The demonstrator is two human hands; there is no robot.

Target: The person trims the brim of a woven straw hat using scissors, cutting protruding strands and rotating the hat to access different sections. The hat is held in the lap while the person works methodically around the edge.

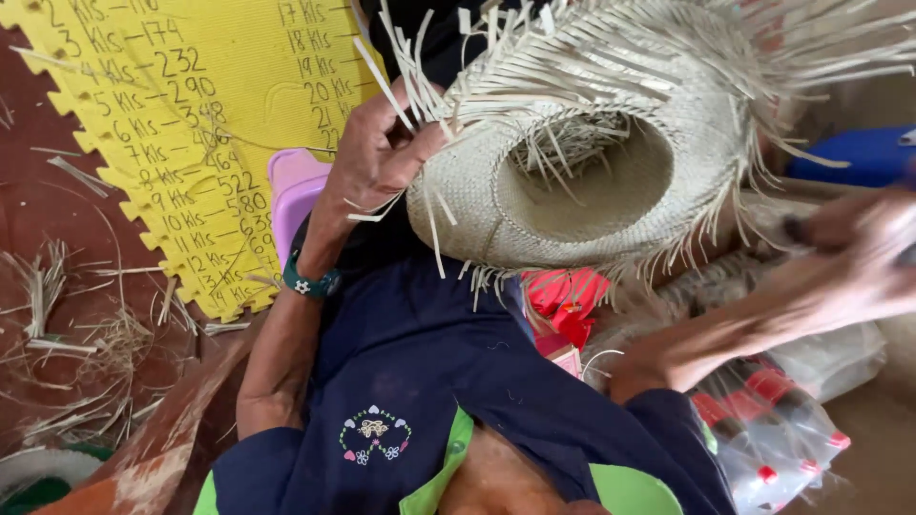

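1. I saw the left hand with fingers closed on the brim edge of the unfinished straw hat, held above the lap.
2. The right hand was blurred beside the hat's right edge; I could not tell its fingers' state.
3. A yellow foam mat lay on the floor among loose straw.

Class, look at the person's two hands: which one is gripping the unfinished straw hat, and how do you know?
The left hand: its fingers pinch the brim of the straw hat. The right hand is blurred and off the hat.
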